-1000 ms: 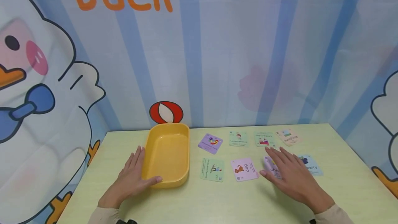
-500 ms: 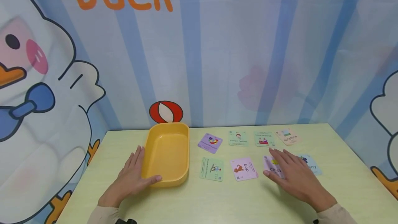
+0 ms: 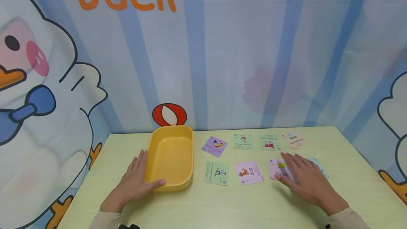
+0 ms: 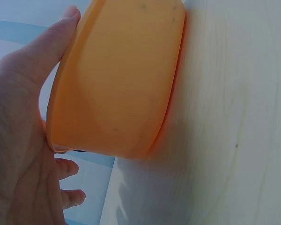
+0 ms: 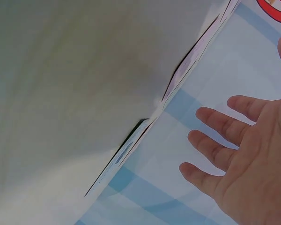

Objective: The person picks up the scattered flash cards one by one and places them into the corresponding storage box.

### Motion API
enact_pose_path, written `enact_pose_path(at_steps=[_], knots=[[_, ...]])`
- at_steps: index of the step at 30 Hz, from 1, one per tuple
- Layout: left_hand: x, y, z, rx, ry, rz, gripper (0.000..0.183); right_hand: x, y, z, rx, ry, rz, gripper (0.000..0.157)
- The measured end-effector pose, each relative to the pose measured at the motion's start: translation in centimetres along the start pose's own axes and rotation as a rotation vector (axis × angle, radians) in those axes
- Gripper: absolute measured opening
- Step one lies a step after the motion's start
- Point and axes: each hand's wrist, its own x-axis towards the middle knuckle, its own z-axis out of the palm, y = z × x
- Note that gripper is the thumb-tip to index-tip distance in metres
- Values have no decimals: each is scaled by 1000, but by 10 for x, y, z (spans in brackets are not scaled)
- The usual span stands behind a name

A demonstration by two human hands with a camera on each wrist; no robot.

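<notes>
My left hand [image 3: 133, 183] lies along the left side of a yellow plastic tray [image 3: 178, 186], fingers straight, thumb over its near rim. Nothing lies in the tray. The left wrist view shows the tray's near wall [image 4: 117, 84] with the thumb along the rim. My right hand [image 3: 308, 179], palm down with fingers spread, hovers above the table and holds nothing. It partly covers a pink "chick" card [image 3: 277, 169] and a light-blue card [image 3: 320, 169]. In the right wrist view a gap shows between this hand and the cards.
Left of the right hand lie a pink "dog" card [image 3: 251, 177] and a green card [image 3: 216, 173]. The back row has a purple card [image 3: 214, 147], a green Lantern Festival card [image 3: 243, 141], another green card [image 3: 270, 142] and an orange "sunshine" card [image 3: 293, 140]. A printed curtain [image 3: 219, 63] stands behind.
My right hand has drifted slightly to the right, uncovering more of the chick card and covering more of the light-blue one. The left hand and tray have stayed put.
</notes>
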Motion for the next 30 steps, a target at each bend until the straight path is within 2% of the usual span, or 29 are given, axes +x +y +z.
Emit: enact_pose_path(at_steps=[17,30], knots=[[-1,0,0,-12,-15,-23,131,0,19,-8,-39,-3,13,84],[-1,1,-1,-16,-17,-8,130,-1,52,-16,-20,-55,41,87]])
